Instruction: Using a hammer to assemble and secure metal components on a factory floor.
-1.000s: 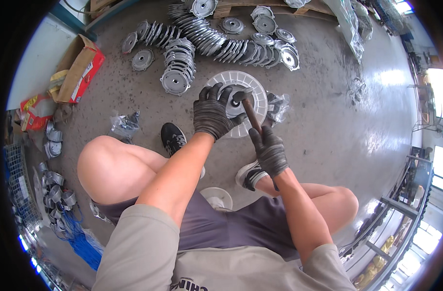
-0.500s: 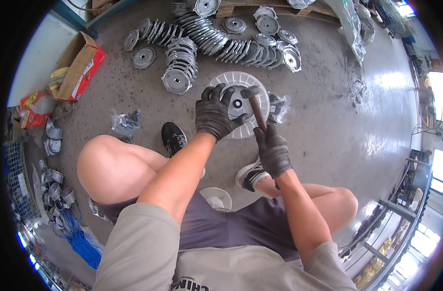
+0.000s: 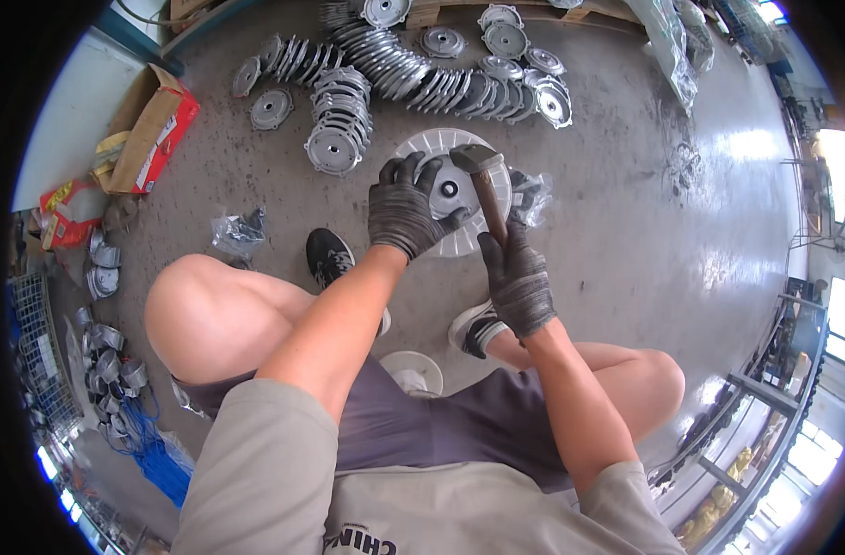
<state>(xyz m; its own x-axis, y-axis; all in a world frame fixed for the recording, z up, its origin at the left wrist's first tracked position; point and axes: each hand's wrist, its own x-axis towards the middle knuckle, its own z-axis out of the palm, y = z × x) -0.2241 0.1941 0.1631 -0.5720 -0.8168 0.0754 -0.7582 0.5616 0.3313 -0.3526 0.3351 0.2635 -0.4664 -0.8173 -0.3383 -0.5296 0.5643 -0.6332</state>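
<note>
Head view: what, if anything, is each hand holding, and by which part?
The right hand holds the hammer by its brown handle. The left hand is at the left side of the metal disc; whether it grips cannot be told.

Floor: discs, box, bag

Smudged grey floor. Landmark: overlapping stack of silver round metal discs. Right: long curved row of silver metal discs. Left: loose silver flanged disc. Farther left: open red-and-brown cardboard box.
</note>
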